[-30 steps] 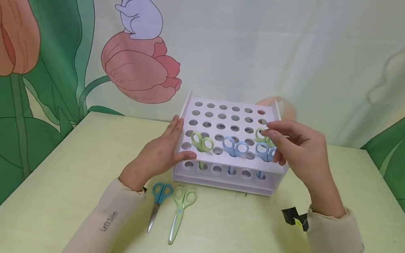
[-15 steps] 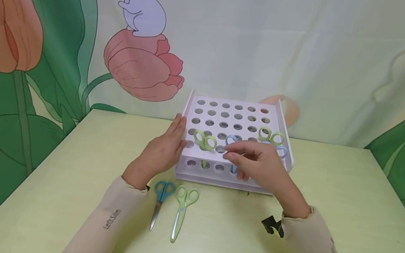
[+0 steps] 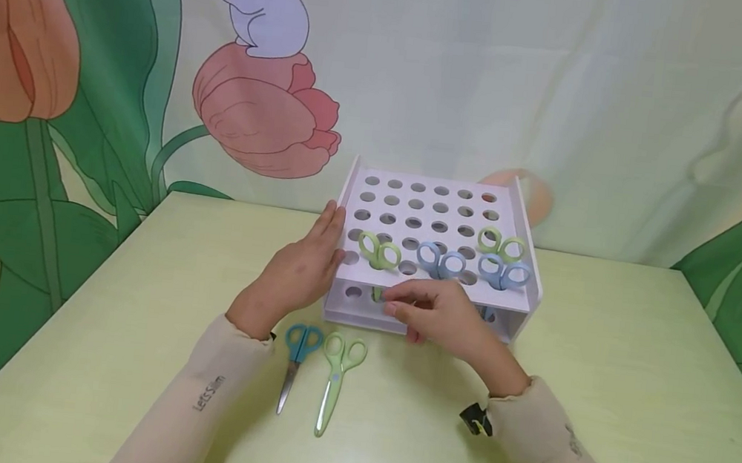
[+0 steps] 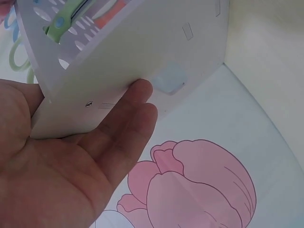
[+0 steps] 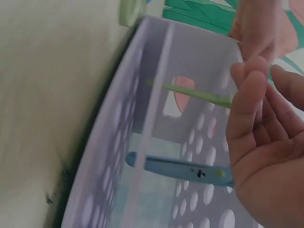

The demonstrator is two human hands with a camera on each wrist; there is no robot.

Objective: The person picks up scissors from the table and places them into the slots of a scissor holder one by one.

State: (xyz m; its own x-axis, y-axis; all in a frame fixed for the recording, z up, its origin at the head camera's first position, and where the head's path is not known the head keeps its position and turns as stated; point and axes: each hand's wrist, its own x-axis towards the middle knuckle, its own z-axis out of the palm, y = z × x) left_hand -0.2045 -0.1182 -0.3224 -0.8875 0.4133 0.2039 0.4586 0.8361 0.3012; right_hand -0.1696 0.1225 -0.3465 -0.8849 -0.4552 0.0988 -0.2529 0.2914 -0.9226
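My left hand [image 3: 296, 276] lies with straight fingers against the left side wall of a white rack [image 3: 428, 291] with rows of round holes. The left wrist view shows its fingertips [image 4: 141, 90] touching that wall. Four-side handles aside, several scissors stand blades down in the rack: green scissors [image 3: 378, 253] at left, blue scissors [image 3: 440, 262] in the middle, blue scissors [image 3: 503, 272] and green scissors [image 3: 501, 245] at right. My right hand [image 3: 439, 316] hovers before the rack's front, fingers loosely bent, holding nothing visible.
On the table [image 3: 603, 403] before the rack lie teal-handled scissors [image 3: 304, 340] and, to their right, green scissors [image 3: 333, 388]. A printed curtain [image 3: 440, 74] hangs close behind the rack.
My right hand has moved from the green scissors' handles at the rack's right, leftward and down to the front. My left hand keeps its place on the rack's side.
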